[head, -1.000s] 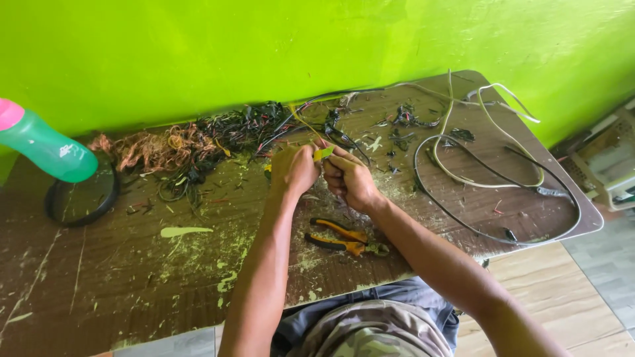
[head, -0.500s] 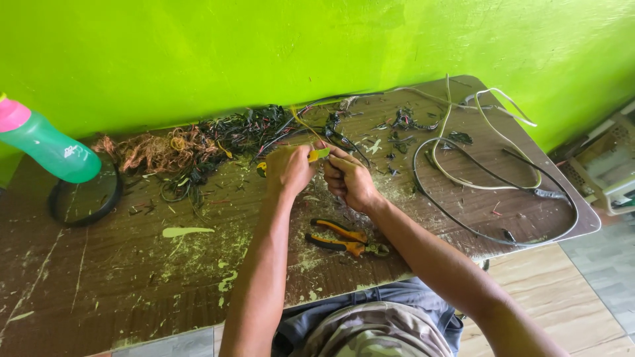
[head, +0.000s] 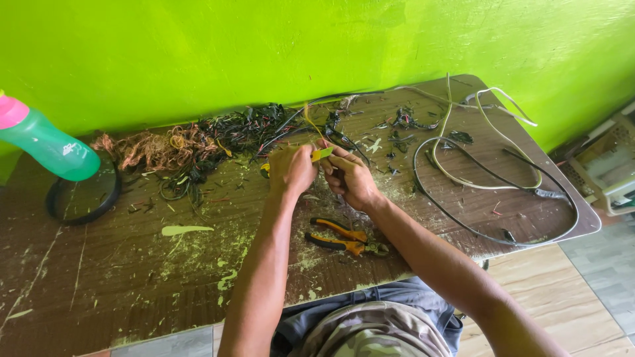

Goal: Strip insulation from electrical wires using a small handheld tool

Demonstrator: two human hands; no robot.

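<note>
My left hand (head: pixel 291 170) and my right hand (head: pixel 349 180) meet over the middle of a worn brown table (head: pixel 99 277). Both pinch a short yellow-green wire piece (head: pixel 322 154) between their fingertips; a thin yellow strand runs up from it toward the wall. Orange-and-black pliers (head: pixel 340 237) lie on the table just below my hands, untouched. A heap of black wire scraps (head: pixel 254 129) and a tuft of bare copper strands (head: pixel 142 149) lie behind my left hand.
A green bottle with a pink cap (head: pixel 43 142) stands at the left above a black ring (head: pixel 83 195). Long black and white cables (head: pixel 493 175) loop over the table's right part. A bright green wall rises behind; a light crate (head: pixel 612 165) sits far right.
My hands stay at the same spot, working the yellow-green wire piece between the fingertips. The view has shifted very slightly; nothing else on the table has moved.
</note>
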